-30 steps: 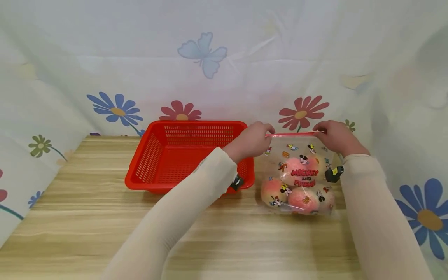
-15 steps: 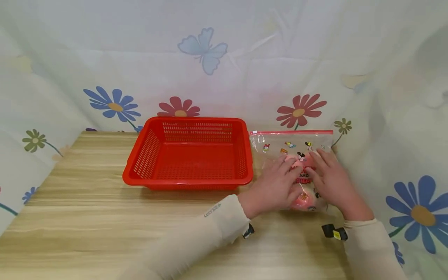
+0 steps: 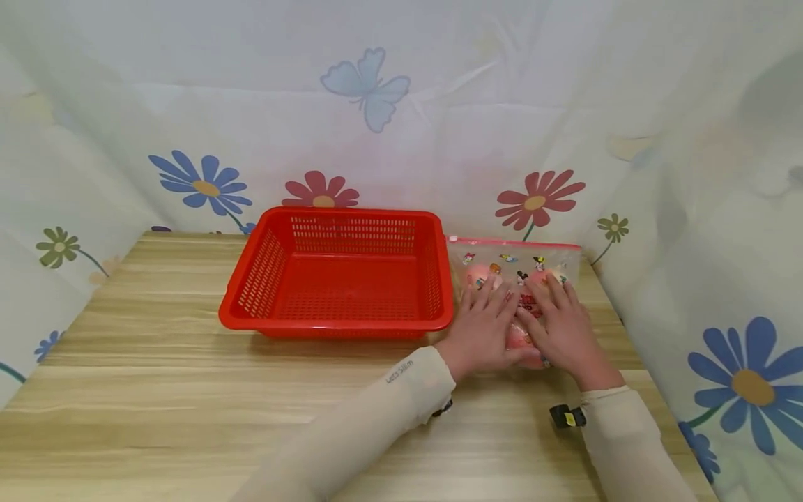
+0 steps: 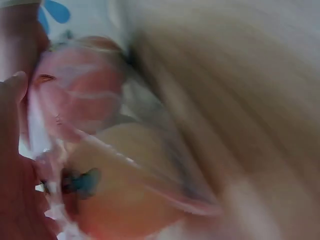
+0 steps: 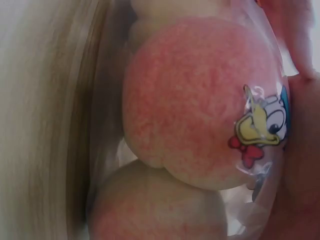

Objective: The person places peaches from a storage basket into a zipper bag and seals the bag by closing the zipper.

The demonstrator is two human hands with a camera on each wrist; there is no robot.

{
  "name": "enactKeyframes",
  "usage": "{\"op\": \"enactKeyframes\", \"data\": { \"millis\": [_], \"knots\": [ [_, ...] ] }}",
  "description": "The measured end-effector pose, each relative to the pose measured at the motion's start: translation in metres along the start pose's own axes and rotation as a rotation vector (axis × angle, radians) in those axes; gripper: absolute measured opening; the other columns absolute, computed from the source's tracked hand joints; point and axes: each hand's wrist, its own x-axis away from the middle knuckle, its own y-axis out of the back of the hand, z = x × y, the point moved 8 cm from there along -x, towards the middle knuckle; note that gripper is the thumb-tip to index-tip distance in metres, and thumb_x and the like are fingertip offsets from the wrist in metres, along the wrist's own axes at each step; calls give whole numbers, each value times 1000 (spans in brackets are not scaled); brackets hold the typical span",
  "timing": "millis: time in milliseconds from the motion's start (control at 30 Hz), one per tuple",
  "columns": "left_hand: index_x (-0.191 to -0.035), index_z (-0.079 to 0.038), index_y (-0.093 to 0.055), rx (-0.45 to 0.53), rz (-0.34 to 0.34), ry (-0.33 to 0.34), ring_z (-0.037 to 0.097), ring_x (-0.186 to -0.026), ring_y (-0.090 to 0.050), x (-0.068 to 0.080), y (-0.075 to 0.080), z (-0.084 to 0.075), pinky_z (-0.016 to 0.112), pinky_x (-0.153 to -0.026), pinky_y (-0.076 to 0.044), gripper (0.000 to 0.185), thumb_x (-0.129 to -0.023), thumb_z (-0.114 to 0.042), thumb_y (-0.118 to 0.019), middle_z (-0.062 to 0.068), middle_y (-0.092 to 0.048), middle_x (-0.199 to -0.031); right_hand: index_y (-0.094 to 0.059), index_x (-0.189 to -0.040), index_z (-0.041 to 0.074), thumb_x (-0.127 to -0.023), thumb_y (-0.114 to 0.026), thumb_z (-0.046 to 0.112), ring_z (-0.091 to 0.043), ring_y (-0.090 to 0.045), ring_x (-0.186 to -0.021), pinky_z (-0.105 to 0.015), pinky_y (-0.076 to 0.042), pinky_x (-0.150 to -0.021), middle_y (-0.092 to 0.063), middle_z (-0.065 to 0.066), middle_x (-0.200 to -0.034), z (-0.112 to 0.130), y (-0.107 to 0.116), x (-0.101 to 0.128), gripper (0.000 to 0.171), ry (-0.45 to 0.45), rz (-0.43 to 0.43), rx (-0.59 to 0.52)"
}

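Head view looking down across table (image 3: 188, 418), both wrist views pressed close against the bag (image 3: 502, 254)

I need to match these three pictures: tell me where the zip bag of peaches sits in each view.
Head: the zip bag of peaches lies right of the red basket, under the left hand and right hand.
Left wrist: fills the left half, blurred.
Right wrist: fills the frame.
Shared landmark: the wooden table.
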Motion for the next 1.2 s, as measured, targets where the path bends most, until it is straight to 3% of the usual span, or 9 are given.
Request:
{"op": "enactKeyframes", "data": {
  "millis": [100, 233, 500, 700, 1200],
  "knots": [
    [-157, -22, -9, 98, 17, 12, 33, -152, -2, -1, -11, 6, 61, -119, -3, 95, -85, -81, -26, 5, -6, -165, -29, -152, 11, -98, -38, 57, -54, -10, -143, -75, -18, -107, -13, -25, -159, -1, -5, -4, 71, -12, 15, 1],
    [-157, -23, -9, 134, -7, 23, 35, -151, -5, -5, -17, 11, 61, -119, -3, 94, -85, -81, -24, 7, -9, -164, -27, -153, 11, -98, -34, 60, -54, -10, -143, -75, -18, -107, -12, -25, -159, -3, -8, -10, 74, -17, 40, 4],
    [-157, -24, -11, 23, -1, 55, 34, -151, -5, -18, -24, 12, 62, -119, 1, 100, -79, -87, -20, 5, -12, -164, -23, -155, 14, -96, -25, 66, -54, -9, -143, -72, -22, -108, -7, -21, -162, -16, -17, -21, 78, -36, 100, 87],
    [-156, -27, -11, 26, 30, 88, 33, -151, -8, -26, -29, 12, 61, -119, 2, 101, -77, -89, -17, 4, -13, -164, -20, -155, 15, -97, -25, 64, -54, -8, -144, -73, -22, -107, -3, -19, -162, -24, -19, -24, 76, -34, 128, 81],
    [-156, -28, -12, 36, 69, 90, 32, -151, -9, -25, -24, 10, 60, -120, 0, 99, -78, -88, -22, 3, -14, -164, -20, -155, 15, -98, -25, 63, -54, -7, -144, -73, -22, -106, -3, -19, -162, -23, -18, -22, 76, -53, 160, 68]
  ]
}}
